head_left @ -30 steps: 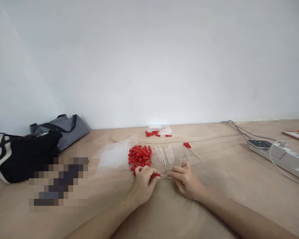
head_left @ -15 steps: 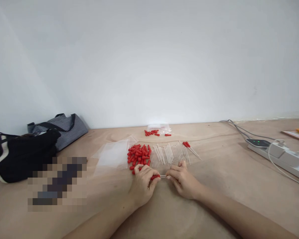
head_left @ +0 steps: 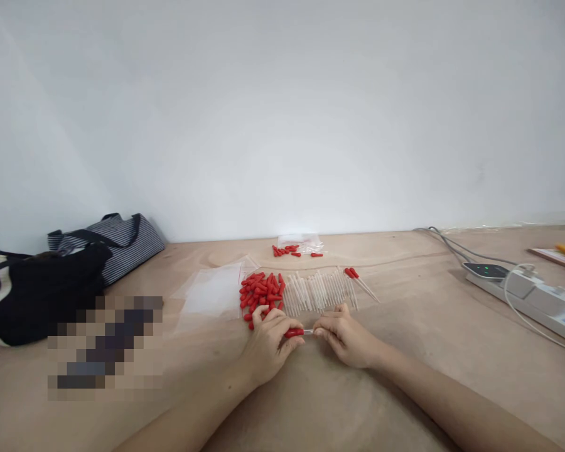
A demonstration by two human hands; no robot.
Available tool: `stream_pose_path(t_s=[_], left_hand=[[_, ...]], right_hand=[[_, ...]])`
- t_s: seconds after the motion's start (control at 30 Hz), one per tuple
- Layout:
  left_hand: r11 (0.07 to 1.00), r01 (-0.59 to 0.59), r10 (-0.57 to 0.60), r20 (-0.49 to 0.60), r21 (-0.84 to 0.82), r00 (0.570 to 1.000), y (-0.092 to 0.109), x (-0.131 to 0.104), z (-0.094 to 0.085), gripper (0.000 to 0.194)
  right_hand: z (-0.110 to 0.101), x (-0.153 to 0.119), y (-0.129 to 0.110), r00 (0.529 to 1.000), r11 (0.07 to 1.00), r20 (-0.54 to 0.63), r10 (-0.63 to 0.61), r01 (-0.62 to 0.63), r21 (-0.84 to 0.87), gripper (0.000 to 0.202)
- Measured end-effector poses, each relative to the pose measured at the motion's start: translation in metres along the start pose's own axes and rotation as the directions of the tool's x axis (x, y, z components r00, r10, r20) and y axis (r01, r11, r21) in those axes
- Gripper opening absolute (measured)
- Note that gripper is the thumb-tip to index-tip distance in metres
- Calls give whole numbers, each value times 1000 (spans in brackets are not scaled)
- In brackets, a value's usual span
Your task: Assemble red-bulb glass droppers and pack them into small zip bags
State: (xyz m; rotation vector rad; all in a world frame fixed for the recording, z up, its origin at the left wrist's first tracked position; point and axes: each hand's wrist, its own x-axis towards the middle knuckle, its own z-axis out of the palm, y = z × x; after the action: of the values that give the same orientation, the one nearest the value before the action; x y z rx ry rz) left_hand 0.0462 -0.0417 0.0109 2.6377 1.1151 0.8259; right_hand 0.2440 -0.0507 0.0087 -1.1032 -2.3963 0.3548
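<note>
My left hand point(head_left: 270, 339) is closed, pinching a red rubber dropper bulb point(head_left: 293, 333) between thumb and fingers. My right hand point(head_left: 346, 338) grips a thin clear dropper tube point(head_left: 308, 331), whose left end meets the bulb's open end. How deep the tube sits inside cannot be made out. Just beyond my left hand is a pile of red bulbs point(head_left: 262, 290). Beside it, several loose tubes point(head_left: 317, 290) lie side by side in a row. Two droppers with red bulbs fitted point(head_left: 353, 274) lie slanted at the row's right end.
Clear plastic bags point(head_left: 211, 292) lie left of the pile. Near the wall are more red bulbs point(head_left: 286, 250) and a small bag point(head_left: 299, 240). A striped bag point(head_left: 134, 251) and a black bag point(head_left: 51, 295) stand left; a power strip point(head_left: 537, 301) with cables lies right.
More of the red bulb shows past my left fingertips, and less bare tube shows between the hands. Both hands stay in nearly the same place; the view has shifted slightly.
</note>
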Motion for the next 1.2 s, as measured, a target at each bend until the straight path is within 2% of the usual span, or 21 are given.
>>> stream_pose_path(t_s=[0.2, 0.4, 0.57, 0.63, 0.67, 0.7, 0.73, 0.77, 0.83, 0.87, 0.93, 1.03, 1.2], left_hand=[[998, -36, 38, -46, 50, 998, 1, -1, -4, 11], [1000, -15, 15, -15, 18, 1000, 7, -1, -2, 11], [1000, 8, -9, 35, 20, 999, -1, 0, -1, 9], [997, 23, -23, -9, 68, 1000, -8, -1, -2, 24], [994, 41, -37, -49, 100, 998, -12, -1, -2, 33], [989, 66, -55, -92, 132, 994, -16, -1, -3, 39], [983, 93, -73, -128, 159, 989, -19, -1, -4, 40], [977, 117, -89, -154, 181, 984, -23, -2, -5, 37], [967, 152, -116, -176, 206, 978, -27, -2, -6, 29], [963, 162, -126, -174, 213, 977, -29, -2, -6, 27], [960, 170, -138, -153, 221, 979, -29, -1, -6, 23], [961, 163, -139, -120, 223, 983, -29, -1, -5, 18], [960, 163, -141, -110, 229, 984, -30, -1, -4, 14]], right_hand=[[0, -1, -2, 1000, 1000, -18, 11, -11, 28, 20], [5, 0, -1, 1000, 1000, -10, -10, 10, 19, 21], [1, 2, 1, 1000, 1000, 9, -16, 15, 18, 24], [-4, 1, 10, 999, 1000, -27, 18, -18, -5, 25], [-7, 0, 17, 994, 997, -79, 71, -73, -19, 26], [-11, -1, 25, 978, 988, -149, 147, -153, -31, 27], [-15, -2, 35, 937, 964, -244, 251, -266, -29, 29], [-19, -3, 46, 868, 922, -342, 361, -388, -10, 31], [-26, -5, 67, 692, 801, -486, 534, -598, 28, 32], [-29, -5, 76, 620, 736, -515, 592, -676, 33, 33], [-32, -6, 90, 517, 610, -508, 689, -792, 21, 32], [-32, -6, 100, 446, 499, -449, 774, -866, 0, 31], [-28, -6, 101, 429, 473, -416, 802, -881, 3, 31]])
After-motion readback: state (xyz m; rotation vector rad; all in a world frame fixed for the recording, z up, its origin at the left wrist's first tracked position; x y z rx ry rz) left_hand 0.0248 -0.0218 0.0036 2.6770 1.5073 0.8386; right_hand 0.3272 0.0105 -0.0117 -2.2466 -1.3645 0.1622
